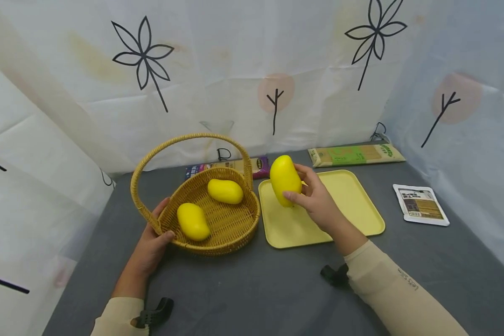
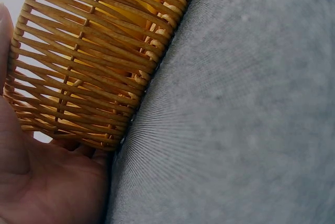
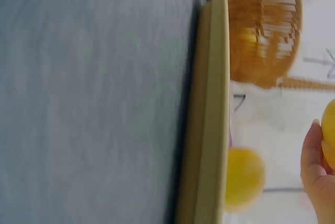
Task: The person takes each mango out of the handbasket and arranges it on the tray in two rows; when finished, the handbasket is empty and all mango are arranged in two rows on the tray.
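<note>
A wicker basket (image 1: 231, 228) with a tall arched handle stands left of centre in the head view, with two yellow mangoes (image 1: 193, 222) inside. My left hand (image 1: 153, 240) grips its left side, thumb at the rim near the handle's foot; the left wrist view shows the palm against the weave (image 2: 78, 67). Above a pale yellow tray (image 1: 302, 235), my right hand (image 1: 317, 198) holds another yellow mango (image 1: 283, 177) upright between thumb and fingers. The right wrist view catches one more rounded yellow fruit (image 3: 244, 178) beyond the tray's rim; in the head view it is hidden.
Behind the basket lies a purple-ended packet (image 1: 260, 167). A green-labelled noodle packet (image 1: 357, 155) lies behind the tray, and a white-edged flat packet (image 1: 421, 204) to its right. Printed white cloth (image 1: 235, 65) hangs around the grey tabletop (image 1: 235, 294).
</note>
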Tool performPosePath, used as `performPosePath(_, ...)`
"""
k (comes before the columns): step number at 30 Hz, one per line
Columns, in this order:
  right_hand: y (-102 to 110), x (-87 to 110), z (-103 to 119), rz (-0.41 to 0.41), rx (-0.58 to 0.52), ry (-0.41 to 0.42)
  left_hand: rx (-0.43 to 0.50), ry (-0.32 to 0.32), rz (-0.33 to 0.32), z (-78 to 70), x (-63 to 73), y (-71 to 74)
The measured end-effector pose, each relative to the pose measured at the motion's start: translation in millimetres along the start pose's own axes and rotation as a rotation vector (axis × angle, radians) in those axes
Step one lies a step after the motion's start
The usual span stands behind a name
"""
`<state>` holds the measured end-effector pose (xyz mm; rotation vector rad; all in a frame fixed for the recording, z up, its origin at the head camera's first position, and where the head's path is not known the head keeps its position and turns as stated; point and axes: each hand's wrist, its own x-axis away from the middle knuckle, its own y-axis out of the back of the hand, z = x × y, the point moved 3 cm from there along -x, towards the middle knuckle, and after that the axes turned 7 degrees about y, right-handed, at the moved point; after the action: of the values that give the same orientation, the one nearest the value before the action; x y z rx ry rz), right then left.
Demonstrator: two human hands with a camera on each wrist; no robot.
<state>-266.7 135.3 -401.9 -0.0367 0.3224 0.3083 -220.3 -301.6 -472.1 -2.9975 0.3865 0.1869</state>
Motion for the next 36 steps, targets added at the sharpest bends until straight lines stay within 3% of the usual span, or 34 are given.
performPosePath(9,41.1,-0.5,-20.0,-0.165,-0.377,-0.084,-0.001,-0.024,0.018,1.1,0.8,1.4)
performPosePath(13,50.8,-1.1,-25.7,-0.235,-0.426,-0.136,0.004,-0.019,0.013,1.4,0.7,1.5)
performPosePath(19,58.7,-2.4,-30.6,-0.304,-0.354,-0.217,0.008,-0.017,0.01,1.7,0.2,1.7)
performPosePath(28,79.7,-2.3,-36.4,-0.304,-0.094,-0.307,0.0,-0.015,0.011,0.4,-0.4,0.0)
performPosePath(36,89.0,-0.4,-38.3,-0.211,0.056,-0.379,-0.004,-0.006,0.023,0.8,-1.0,1.2)
